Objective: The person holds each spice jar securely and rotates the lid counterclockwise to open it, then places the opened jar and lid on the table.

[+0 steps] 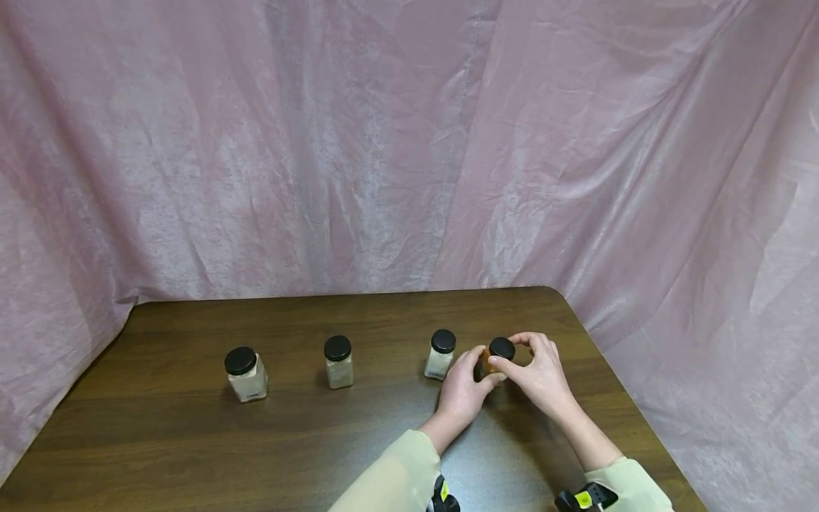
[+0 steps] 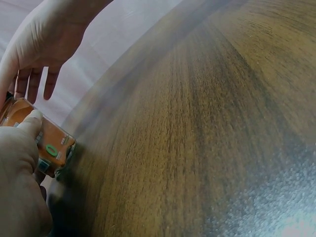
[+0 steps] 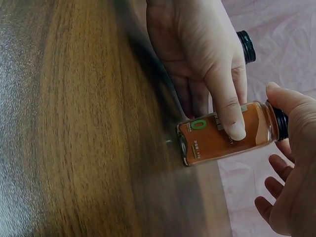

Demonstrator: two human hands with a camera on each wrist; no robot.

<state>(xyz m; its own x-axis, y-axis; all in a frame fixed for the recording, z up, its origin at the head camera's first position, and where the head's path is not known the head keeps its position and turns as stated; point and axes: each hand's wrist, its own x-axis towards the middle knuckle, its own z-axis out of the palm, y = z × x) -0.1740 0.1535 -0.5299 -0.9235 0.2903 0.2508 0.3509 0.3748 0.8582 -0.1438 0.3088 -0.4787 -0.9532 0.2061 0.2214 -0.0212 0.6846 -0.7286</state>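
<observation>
A glass spice jar [image 3: 254, 126] of orange-red powder, with a black lid [image 1: 502, 348] and a green mark on its label, stands at the right part of the table. My left hand [image 1: 463, 390] grips the jar's body, its thumb lying across the label in the right wrist view. On the other side, my right hand [image 1: 542, 375] holds the black lid between thumb and index finger. Its other fingers hang loose below in the right wrist view. Just left of my left hand is a jar of whitish contents [image 1: 438, 364], also black-lidded.
Two more black-lidded jars stand farther left on the brown wooden table [image 1: 185, 441]: one mid-left [image 1: 340, 373], one at the left [image 1: 249, 384]. A pink curtain [image 1: 384, 142] hangs behind the table and along its right side.
</observation>
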